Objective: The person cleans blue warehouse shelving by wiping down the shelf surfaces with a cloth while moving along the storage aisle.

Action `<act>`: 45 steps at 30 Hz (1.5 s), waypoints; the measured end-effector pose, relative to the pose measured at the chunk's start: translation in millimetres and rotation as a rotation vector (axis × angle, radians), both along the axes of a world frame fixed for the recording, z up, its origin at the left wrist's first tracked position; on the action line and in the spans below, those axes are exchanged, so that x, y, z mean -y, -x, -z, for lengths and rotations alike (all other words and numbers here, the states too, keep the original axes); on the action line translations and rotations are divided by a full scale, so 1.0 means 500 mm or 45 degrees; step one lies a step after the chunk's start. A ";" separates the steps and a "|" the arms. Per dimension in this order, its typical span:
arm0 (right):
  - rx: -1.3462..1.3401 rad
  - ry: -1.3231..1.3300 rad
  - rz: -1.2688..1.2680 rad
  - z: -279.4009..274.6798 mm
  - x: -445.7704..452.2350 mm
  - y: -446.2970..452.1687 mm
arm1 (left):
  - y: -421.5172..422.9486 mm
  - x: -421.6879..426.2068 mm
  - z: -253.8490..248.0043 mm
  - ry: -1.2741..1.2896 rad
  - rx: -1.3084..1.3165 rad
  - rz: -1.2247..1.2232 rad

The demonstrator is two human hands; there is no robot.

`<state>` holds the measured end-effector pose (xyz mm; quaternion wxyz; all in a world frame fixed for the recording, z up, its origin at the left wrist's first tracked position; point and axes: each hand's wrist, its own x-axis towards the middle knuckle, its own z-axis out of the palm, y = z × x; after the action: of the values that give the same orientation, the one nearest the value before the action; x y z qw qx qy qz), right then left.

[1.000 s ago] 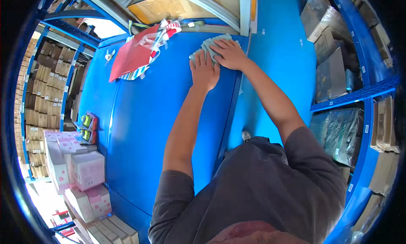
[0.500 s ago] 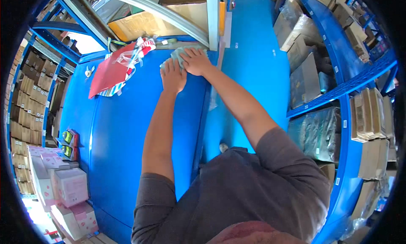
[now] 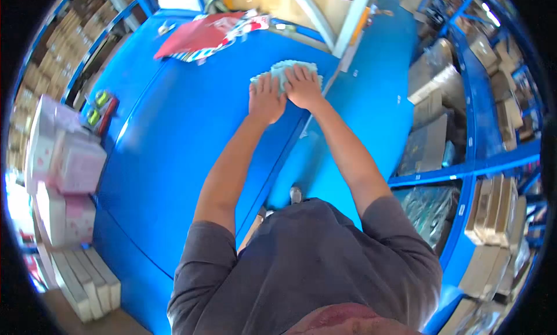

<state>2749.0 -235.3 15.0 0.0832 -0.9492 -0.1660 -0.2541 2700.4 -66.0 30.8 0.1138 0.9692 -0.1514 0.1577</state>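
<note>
A pale green cloth [image 3: 281, 68] with a wavy edge lies on the blue tabletop [image 3: 191, 132], close to the table's right edge. My left hand [image 3: 267, 101] presses flat on the cloth's left part, fingers stretched out. Beside it, my right hand [image 3: 304, 90] rests on the right part, with its fingers spread. The thumbs come close together, and some of the cloth is hidden under both palms. Farther back on the table lies a red piece with striped fabric and clear plastic [image 3: 206, 34].
Pink and white boxes [image 3: 78, 161] stand along the left side, with two yellow-green tape measures [image 3: 97, 107] beyond them. A grey metal post [image 3: 350, 30] rises at the far right corner. Shelves with cartons [image 3: 441, 80] line the right, across a blue floor [image 3: 371, 103].
Both hands and the cloth have slid back toward me, away from the far edge. The view has turned, showing more of the near left side. Both hands stay flat on the cloth.
</note>
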 end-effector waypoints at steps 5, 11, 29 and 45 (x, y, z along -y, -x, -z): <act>-0.002 -0.013 -0.104 -0.019 -0.063 0.149 | 0.160 -0.056 0.000 -0.061 0.163 -0.031; -0.001 0.008 -0.251 -0.006 -0.126 0.278 | 0.330 -0.121 -0.021 -0.012 0.094 -0.153; -0.293 -0.004 -0.680 -0.106 -0.224 0.566 | 0.688 -0.238 -0.097 0.129 -0.131 -0.204; -0.259 0.170 -1.105 -0.088 -0.369 0.265 | 0.469 -0.307 -0.072 0.062 -0.126 -0.522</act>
<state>2616.5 -50.8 59.1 0.1365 -0.8151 -0.5559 -0.0897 2465.7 87.7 66.6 0.1101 0.9832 0.0585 0.1334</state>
